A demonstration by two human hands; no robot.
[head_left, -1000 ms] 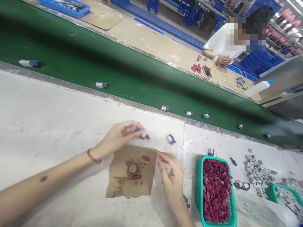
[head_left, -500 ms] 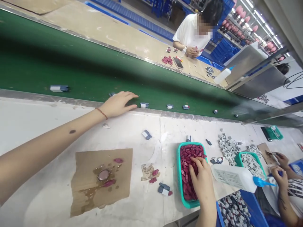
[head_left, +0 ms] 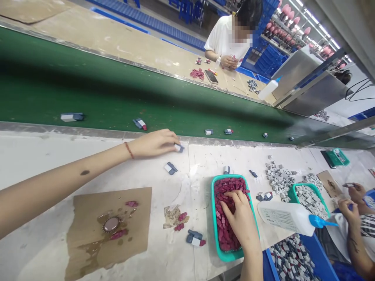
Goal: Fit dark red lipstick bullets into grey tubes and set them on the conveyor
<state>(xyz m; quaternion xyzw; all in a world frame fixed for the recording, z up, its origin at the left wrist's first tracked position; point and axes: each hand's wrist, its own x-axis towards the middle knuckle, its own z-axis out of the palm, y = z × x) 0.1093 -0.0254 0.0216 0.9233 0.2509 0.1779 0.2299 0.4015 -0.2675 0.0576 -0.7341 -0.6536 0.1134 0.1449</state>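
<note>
My left hand (head_left: 159, 142) is at the near edge of the green belt, fingers closed on a small blue-grey and white plastic part (head_left: 179, 148). My right hand (head_left: 238, 212) rests over a teal basket (head_left: 215, 230) heaped with dark red plastic pieces (head_left: 225, 244); its thumb and fingers are apart, fingertips on the pieces. Between the hands, another blue-grey and white part (head_left: 170, 168) lies on the table, and one with a red tip (head_left: 195, 239) sits left of the basket. Brown cardboard (head_left: 134, 230) carries a bottle cap (head_left: 111, 224), wet patches and red pieces.
Several parts lie on the green belt (head_left: 102, 93). A white bottle with a blue nozzle (head_left: 284, 216) lies right of the basket, above a blue bin (head_left: 274, 269) of parts. White pieces (head_left: 279, 177) are piled beyond. Co-workers sit across the belt and at the right.
My left hand has come off the belt toward the table, now holding the blue-grey and white part that lay beside it. My right hand stays over the basket. The view has shifted slightly.
</note>
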